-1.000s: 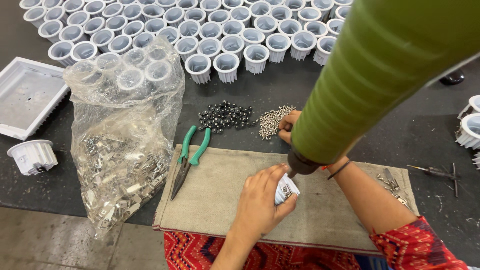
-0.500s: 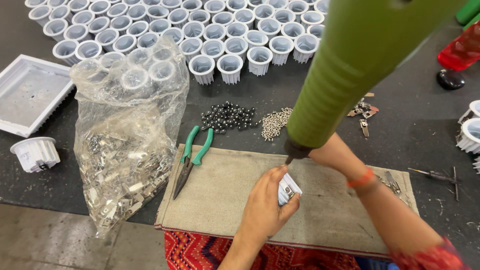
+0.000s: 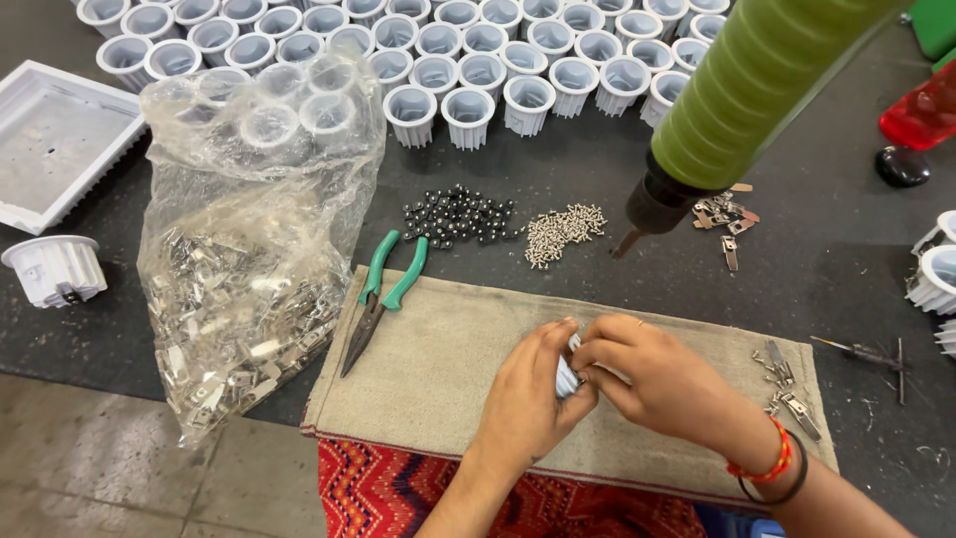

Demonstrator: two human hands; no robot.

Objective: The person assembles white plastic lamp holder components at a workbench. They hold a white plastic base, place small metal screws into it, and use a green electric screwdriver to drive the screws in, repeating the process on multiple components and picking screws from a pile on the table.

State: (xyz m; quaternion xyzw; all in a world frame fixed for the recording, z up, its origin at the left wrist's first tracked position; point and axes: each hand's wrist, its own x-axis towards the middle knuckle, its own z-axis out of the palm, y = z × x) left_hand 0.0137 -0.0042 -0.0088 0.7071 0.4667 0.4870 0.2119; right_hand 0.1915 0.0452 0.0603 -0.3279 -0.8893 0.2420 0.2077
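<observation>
Left hand (image 3: 528, 399) and right hand (image 3: 662, 384) both pinching small white housing (image 3: 566, 377) over burlap mat (image 3: 438, 349); tiny fastener likely lost if grip slips; hanging green screwdriver (image 3: 737, 100) close overhead.

A: Any packaging in frame?

B: One item. Clear plastic bag (image 3: 249, 249), left of centre, standing on the dark mat (image 3: 558, 169) with its bottom edge at the lower left. Crinkled, loosely open at the top, lower half filled with small silver metal clips.

A: What's next to it?

B: Its upper part lies over a few white ribbed housings (image 3: 468, 115), seen through the film. Green-handled pliers (image 3: 383, 299) just to its right.

A: Labels, signs, screens?

B: None seen.
</observation>
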